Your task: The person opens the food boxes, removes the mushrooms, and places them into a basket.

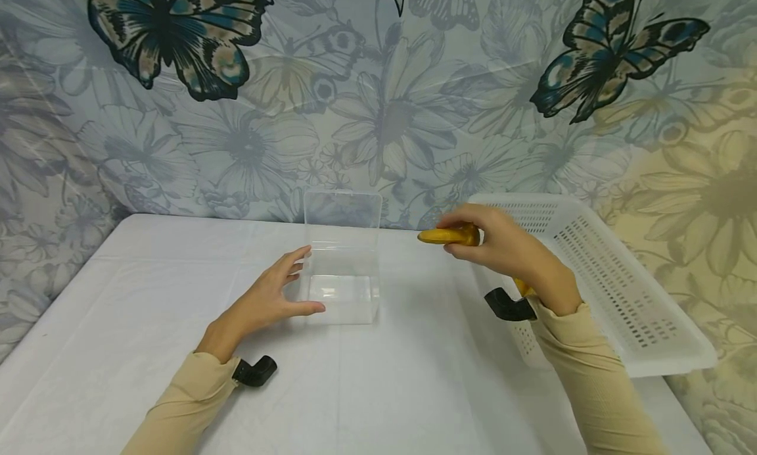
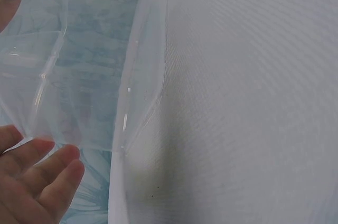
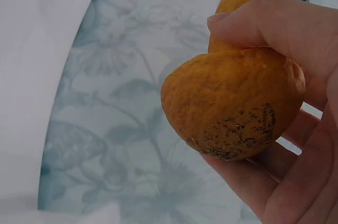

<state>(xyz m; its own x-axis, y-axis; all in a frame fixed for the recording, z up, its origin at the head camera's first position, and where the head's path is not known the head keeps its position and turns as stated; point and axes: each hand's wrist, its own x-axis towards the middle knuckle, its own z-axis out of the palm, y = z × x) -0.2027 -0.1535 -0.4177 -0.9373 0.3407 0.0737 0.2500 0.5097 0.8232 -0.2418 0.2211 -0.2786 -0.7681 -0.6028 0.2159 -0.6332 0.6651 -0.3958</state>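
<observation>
My left hand (image 1: 260,300) spreads its thumb and fingers at the left side of a clear plastic box (image 1: 340,313), whose lid stands up at the back. In the left wrist view the fingertips (image 2: 66,155) lie right at the box's edge. To the right of the box, my right hand (image 1: 503,241) holds up a yellow-orange, gourd-like thing (image 3: 227,102) between thumb and fingers. Its wide round end has dark speckles; the narrower end tapers and points left in the head view. Inside the box no contents show.
A white perforated basket (image 1: 639,271) stands at the right, partly behind the right forearm. A bit of something orange (image 1: 523,287) shows by that wrist. White cloth (image 1: 390,389) covers the table, with a patterned butterfly backdrop (image 1: 390,126) behind it.
</observation>
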